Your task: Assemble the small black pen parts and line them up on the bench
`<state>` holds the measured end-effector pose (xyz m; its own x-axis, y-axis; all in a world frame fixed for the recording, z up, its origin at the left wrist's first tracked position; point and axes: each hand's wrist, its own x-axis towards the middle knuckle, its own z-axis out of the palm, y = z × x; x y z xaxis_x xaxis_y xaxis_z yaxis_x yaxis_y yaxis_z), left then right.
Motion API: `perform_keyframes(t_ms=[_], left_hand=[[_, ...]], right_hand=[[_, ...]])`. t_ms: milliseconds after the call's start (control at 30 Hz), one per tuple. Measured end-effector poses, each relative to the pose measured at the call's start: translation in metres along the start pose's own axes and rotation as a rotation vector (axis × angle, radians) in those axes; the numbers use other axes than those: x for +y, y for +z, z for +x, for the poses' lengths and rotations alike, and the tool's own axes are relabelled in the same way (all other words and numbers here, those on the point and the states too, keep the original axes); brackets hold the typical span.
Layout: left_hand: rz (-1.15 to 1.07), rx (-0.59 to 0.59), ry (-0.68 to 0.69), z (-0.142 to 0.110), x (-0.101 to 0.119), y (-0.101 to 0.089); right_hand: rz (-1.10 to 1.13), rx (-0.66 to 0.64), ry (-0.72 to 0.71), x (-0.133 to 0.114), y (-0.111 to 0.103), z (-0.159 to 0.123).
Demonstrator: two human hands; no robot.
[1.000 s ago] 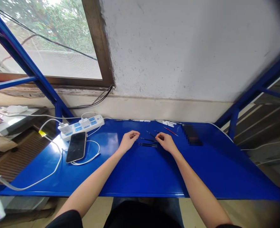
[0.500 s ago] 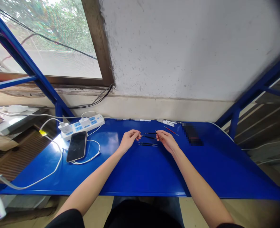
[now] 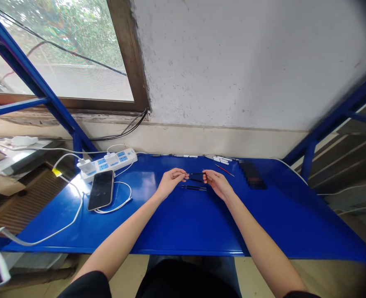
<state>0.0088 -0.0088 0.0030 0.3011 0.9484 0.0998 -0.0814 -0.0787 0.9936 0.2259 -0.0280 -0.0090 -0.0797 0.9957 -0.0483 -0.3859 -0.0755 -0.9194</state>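
Just below the centre of the frame, the left hand [image 3: 170, 182] and right hand [image 3: 216, 184] pinch the ends of a thin black rod [image 3: 195, 174] above the blue bench [image 3: 176, 231]; a loose pinch could drop it onto the black rods [image 3: 194, 188] lying just beneath.

No words, brand or numbers can be read anywhere in view. At about ten o'clock on the table, the white power strip [image 3: 108, 165] has blue socket panels with small marks too tiny to make out. The yellow tag [image 3: 57, 172] on the white cable at nine o'clock shows nothing legible. The slim black rods [image 3: 194, 188] at twelve o'clock show no readable marking either.
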Motion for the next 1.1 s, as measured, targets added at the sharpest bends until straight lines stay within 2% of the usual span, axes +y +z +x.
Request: perform_keyframes(t_ms=[200, 400, 467, 567, 700, 767, 933, 1100], left_hand=[[0.009, -0.013, -0.003, 0.0, -0.002, 0.0], [0.094, -0.047, 0.025, 0.002, -0.009, -0.001], [0.154, -0.045, 0.034, 0.002, -0.01, -0.002], [0.313, -0.017, 0.088, 0.0, -0.009, -0.003], [0.598, 0.0, 0.23, -0.002, -0.006, -0.006], [0.692, -0.022, 0.28, -0.002, -0.007, -0.007], [0.77, -0.051, 0.335, -0.001, -0.009, -0.007], [0.85, 0.07, 0.34, 0.004, -0.01, -0.018]], right_hand=[[0.003, 0.014, -0.003, -0.001, 0.0, 0.0], [-0.082, -0.043, -0.01, -0.001, 0.003, -0.003], [-0.186, -0.047, -0.044, 0.0, 0.004, -0.003], [-0.46, -0.056, -0.116, 0.002, 0.005, -0.004], [-0.882, -0.065, -0.302, 0.005, 0.007, -0.006], [-1.023, -0.079, -0.382, 0.008, 0.007, -0.007], [-1.155, -0.128, -0.465, 0.011, 0.006, -0.005], [-1.17, -0.134, -0.454, 0.013, 0.006, -0.004]])
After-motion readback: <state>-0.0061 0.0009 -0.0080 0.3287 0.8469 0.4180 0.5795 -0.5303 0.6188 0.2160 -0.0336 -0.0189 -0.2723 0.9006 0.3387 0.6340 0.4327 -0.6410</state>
